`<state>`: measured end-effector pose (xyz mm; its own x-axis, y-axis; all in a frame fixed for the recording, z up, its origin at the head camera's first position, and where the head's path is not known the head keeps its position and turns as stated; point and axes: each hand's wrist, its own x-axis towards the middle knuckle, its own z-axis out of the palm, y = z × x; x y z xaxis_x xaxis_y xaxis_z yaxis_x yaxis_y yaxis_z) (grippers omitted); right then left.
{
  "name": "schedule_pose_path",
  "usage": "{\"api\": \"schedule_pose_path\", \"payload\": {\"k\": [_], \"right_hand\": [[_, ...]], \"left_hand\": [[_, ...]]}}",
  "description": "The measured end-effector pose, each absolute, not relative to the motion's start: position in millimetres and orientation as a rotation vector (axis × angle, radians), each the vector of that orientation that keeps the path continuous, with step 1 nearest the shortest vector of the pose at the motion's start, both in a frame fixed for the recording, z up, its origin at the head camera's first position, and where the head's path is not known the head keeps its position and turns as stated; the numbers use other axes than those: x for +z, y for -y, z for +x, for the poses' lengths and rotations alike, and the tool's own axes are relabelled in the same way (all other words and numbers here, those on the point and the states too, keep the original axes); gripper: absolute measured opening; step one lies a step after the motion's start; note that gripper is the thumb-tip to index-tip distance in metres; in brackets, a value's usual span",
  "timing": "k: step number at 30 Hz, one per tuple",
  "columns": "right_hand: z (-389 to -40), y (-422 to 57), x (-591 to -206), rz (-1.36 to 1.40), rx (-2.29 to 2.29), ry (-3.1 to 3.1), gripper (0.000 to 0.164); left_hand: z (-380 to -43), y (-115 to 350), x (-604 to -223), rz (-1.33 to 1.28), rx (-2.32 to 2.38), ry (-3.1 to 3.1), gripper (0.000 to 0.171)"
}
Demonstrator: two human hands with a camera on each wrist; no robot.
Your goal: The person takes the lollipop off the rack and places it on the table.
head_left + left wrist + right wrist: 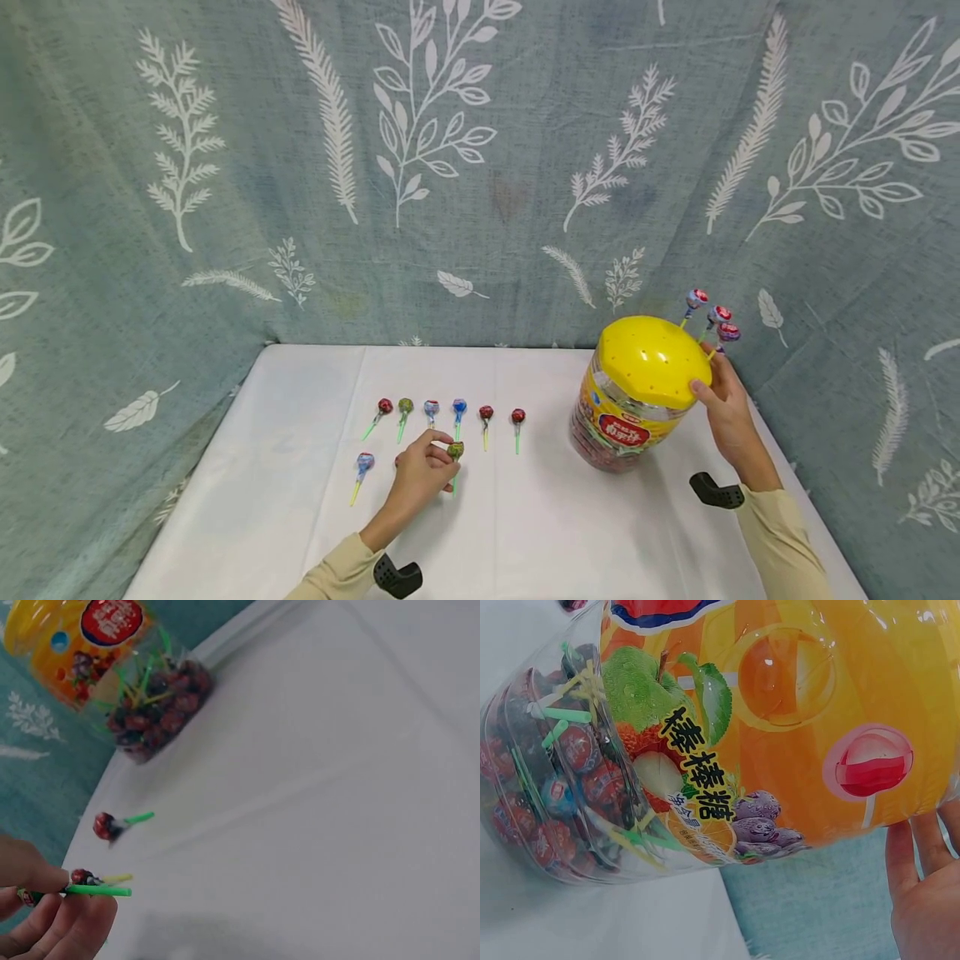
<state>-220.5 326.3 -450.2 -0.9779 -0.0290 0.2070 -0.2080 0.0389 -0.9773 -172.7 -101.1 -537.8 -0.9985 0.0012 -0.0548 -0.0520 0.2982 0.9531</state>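
My left hand [424, 472] is over the table, pinching a green-wrapped lollipop [455, 451] between thumb and fingers. The lollipop's green stick [101, 890] juts past the fingertips in the left wrist view. At the right, a clear plastic jar [615, 425] with a yellow lid [652, 358] is gripped near the lid's edge by my right hand [731, 408], thumb at the front. Three wrapped lollipops [718, 315] stand with their sticks in the lid's right side. Many more lollipops [581, 746] lie inside the jar, behind its clear wall.
A row of several lollipops [486, 412] lies across the white table [540, 525], beyond my left hand. A blue-wrapped one [364, 463] is to its left, and another beside it is mostly hidden by the hand. A leaf-patterned curtain [517, 208] borders the table.
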Motion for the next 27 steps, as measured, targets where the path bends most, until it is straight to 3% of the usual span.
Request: {"api": "schedule_pose_path", "payload": {"k": [27], "right_hand": [[-221.7, -325.5, -450.5, 0.233, 2.097, 2.160, 0.057]], "left_hand": [[-166.8, 95.0, -568.3, -0.059, 1.597, -2.745, 0.030]]}}
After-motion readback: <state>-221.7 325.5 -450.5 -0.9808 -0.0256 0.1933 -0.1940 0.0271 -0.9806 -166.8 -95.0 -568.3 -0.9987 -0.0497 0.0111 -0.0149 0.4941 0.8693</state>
